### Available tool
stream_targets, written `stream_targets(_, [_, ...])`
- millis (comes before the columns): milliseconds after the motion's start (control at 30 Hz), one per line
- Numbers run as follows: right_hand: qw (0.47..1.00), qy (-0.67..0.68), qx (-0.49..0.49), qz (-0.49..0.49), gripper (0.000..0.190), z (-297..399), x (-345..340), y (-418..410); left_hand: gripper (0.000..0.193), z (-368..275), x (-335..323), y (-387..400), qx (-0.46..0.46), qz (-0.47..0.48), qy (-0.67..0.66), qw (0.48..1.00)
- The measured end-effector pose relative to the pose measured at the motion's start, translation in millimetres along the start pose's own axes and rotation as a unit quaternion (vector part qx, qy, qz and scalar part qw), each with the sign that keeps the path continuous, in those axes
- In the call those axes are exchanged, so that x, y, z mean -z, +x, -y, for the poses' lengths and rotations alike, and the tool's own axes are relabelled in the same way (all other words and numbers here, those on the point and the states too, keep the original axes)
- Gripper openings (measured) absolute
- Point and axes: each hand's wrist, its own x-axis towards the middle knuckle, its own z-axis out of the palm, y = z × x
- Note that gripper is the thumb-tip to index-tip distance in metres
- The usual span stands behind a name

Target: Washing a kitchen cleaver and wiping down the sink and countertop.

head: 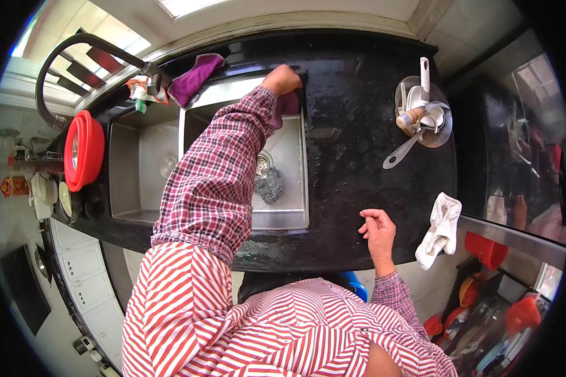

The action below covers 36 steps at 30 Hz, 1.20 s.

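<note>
My left hand (pixel 282 80) is at the back right corner of the double stainless steel sink (pixel 290 219), closed on a purple cloth (pixel 287 104) that hangs over the right basin. The checked sleeve crosses the sink and hides part of both basins. A grey scouring pad (pixel 270 187) lies in the right basin, touching the drain. Above the black countertop near its front edge is my right hand (pixel 379 233), fingers loosely bent and somewhat apart, with nothing in them. Another purple cloth (pixel 195 80) lies beside the black faucet (pixel 89 40).
Red basins (pixel 86 151) stand left of the sink. A clear container (pixel 441 134) of utensils, including a wooden-looking roller-shaped piece (pixel 410 118), stands at the back right. A white cloth or glove (pixel 437 231) lies over the right front edge. The window ledge (pixel 273 32) runs behind the black countertop (pixel 349 179).
</note>
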Motion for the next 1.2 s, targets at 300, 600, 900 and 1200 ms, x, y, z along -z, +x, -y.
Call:
stream_targets(300, [0.999, -0.028, -0.02, 0.004, 0.012, 1.9, 5.7, 4.2, 0.028, 40.1, -46.2, -136.6, 0.017, 0.136, -0.356, 0.925])
stream_targets(600, [0.99, 0.123, -0.051, -0.046, 0.028, 23.8, 20.4, 9.5, 0.023, 9.8, 26.2, -104.8, -0.002, -0.144, -0.58, 0.802])
stream_targets(900, [0.982, 0.146, -0.043, -0.112, 0.026, 21.7, 39.0, 17.6, 0.08, -6.6, -10.1, 2.8, 0.001, -0.23, 0.034, 0.973])
stream_targets(1200, [0.919, 0.324, 0.049, -0.218, 0.068, 74.2, 42.2, 97.1, 0.073, 27.4, -18.8, 22.8, -0.134, -0.343, 0.064, 0.928])
